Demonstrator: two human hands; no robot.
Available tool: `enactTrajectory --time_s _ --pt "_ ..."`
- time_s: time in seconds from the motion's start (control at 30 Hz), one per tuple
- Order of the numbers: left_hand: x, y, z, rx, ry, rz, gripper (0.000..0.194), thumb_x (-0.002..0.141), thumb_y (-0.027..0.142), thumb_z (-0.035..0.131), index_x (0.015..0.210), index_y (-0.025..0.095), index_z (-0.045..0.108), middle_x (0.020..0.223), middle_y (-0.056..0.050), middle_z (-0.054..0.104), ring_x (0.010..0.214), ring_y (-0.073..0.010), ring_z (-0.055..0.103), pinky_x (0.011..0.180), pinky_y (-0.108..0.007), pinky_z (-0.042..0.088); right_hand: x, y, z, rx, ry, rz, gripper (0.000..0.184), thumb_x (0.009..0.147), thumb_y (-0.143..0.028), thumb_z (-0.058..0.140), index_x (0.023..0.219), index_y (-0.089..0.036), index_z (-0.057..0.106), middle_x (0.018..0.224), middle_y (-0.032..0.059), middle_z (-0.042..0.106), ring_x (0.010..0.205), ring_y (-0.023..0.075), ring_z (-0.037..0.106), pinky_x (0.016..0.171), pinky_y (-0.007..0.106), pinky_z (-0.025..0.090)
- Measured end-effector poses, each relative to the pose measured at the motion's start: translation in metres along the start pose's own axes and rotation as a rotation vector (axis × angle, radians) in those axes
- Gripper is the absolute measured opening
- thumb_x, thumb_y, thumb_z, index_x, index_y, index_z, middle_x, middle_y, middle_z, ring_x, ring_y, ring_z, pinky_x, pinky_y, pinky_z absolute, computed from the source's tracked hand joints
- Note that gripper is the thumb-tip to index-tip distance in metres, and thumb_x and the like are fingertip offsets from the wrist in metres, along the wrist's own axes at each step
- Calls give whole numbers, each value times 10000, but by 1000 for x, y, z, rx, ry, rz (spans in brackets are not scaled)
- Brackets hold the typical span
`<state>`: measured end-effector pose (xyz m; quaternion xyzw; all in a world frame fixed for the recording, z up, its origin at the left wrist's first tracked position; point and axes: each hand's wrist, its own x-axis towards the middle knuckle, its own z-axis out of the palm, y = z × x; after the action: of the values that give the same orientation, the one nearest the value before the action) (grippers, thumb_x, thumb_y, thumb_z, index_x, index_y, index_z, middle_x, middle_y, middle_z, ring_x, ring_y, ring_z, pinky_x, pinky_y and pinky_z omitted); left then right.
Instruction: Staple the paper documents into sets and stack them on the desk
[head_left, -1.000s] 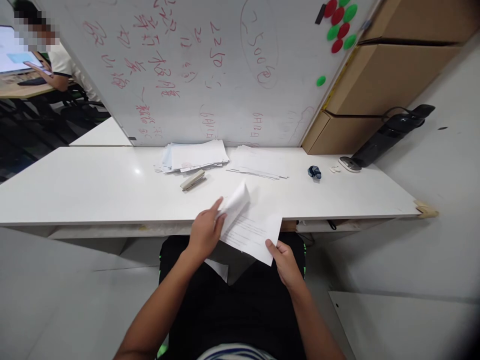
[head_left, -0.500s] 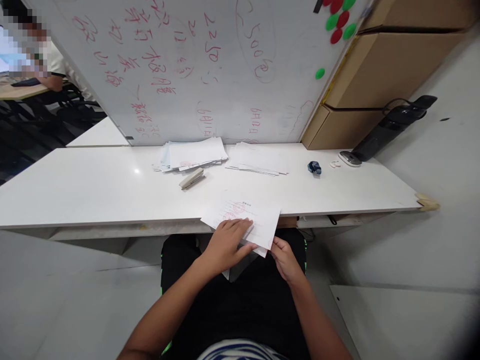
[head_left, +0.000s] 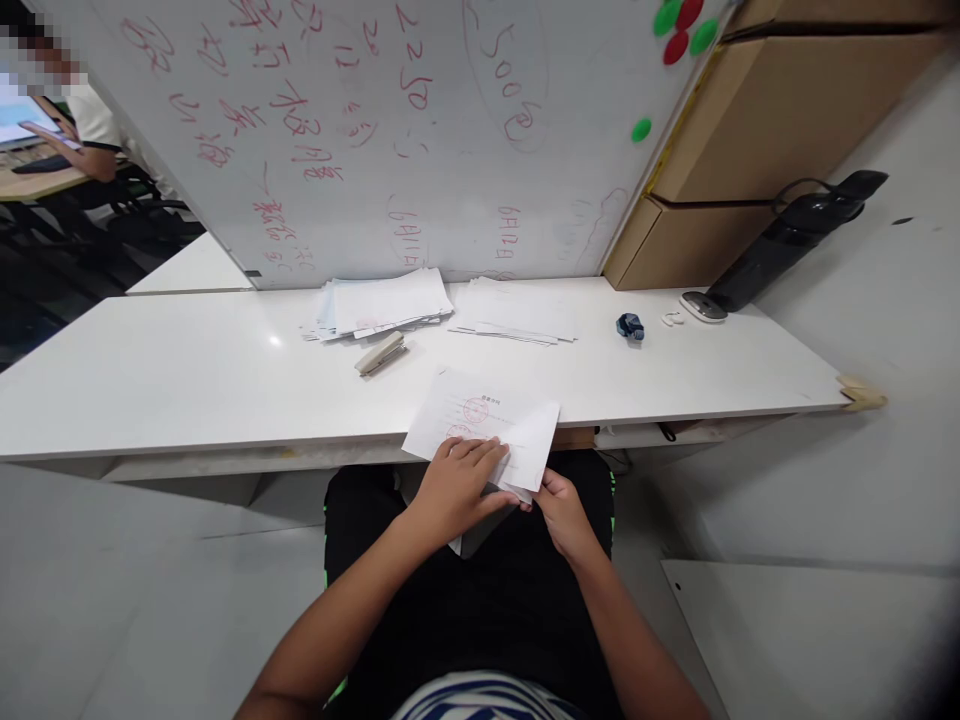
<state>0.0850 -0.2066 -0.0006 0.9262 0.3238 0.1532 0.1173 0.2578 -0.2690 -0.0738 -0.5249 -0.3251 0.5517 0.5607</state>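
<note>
White printed sheets of paper (head_left: 517,420) with red round stamps overhang the desk's front edge above my lap. My left hand (head_left: 457,487) lies palm down over their lower left part, fingers stretched out on the top sheet and thumb apart. At the lower right corner my right hand (head_left: 564,512) pinches the paper's edge; some of its fingertips are hidden beneath. The lower corners of the sheets are slightly separated. Beyond them, a beige stapler (head_left: 381,354) rests on the desk, in front of a paper stack (head_left: 390,302). A second stack (head_left: 514,310) is to its right.
A whiteboard (head_left: 442,140) with red writing stands behind the white desk (head_left: 187,380). To the right are cardboard boxes (head_left: 765,120), a black bottle (head_left: 795,240), a mouse (head_left: 703,306) and a small dark blue object (head_left: 630,327). Another person (head_left: 94,125) sits far left.
My right hand has shifted slightly up and left at the paper's corner, and the lower corners of the sheets have moved. My left hand stays on the paper. The view has tilted slightly.
</note>
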Motion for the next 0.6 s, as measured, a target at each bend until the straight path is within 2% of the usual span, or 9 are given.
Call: enactTrajectory --time_s 0.17,0.23,0.33,0.4,0.5,0.6 --pt "2 1 6 29 -12 -21 465 872 458 579 1265 219 515 1245 -103 632 1130 -268 580 1021 -468 351 0 7 1 -94 51 -52 332 766 -503 668 721 -174 670 587 -12 559 497 105 436 483 243 329" --pt "2 0 7 13 -35 -60 466 898 372 561 1323 214 453 1120 -82 692 1050 -246 621 1033 -461 339 -1 8 2 -134 67 -70 353 775 -504 660 653 -175 622 548 -26 515 488 99 425 481 237 313" --pt "3 -2 11 -65 -59 -145 589 904 262 533 1436 192 289 928 -39 719 947 -220 649 1009 -436 370 -2 7 5 -172 78 -73 400 779 -517 650 588 -181 547 515 -37 478 477 95 418 485 235 307" --pt "4 -2 13 -153 -61 -203 650 879 226 542 1456 190 247 905 -35 705 948 -223 642 956 -405 418 -3 4 8 -199 74 -77 428 775 -533 644 561 -185 517 496 -38 467 469 97 414 488 239 307" --pt "3 -2 11 -289 -40 -287 665 843 231 570 1444 204 287 921 -49 680 936 -234 628 875 -375 468 -5 -1 11 -231 61 -102 453 770 -543 639 529 -193 484 476 -36 463 467 103 416 500 246 316" --pt "-2 -8 -1 -409 65 -373 649 834 280 588 1425 208 328 978 -67 647 920 -227 619 855 -372 483 -5 -5 10 -226 77 -123 458 775 -540 635 526 -196 463 486 -37 461 477 106 422 510 249 329"
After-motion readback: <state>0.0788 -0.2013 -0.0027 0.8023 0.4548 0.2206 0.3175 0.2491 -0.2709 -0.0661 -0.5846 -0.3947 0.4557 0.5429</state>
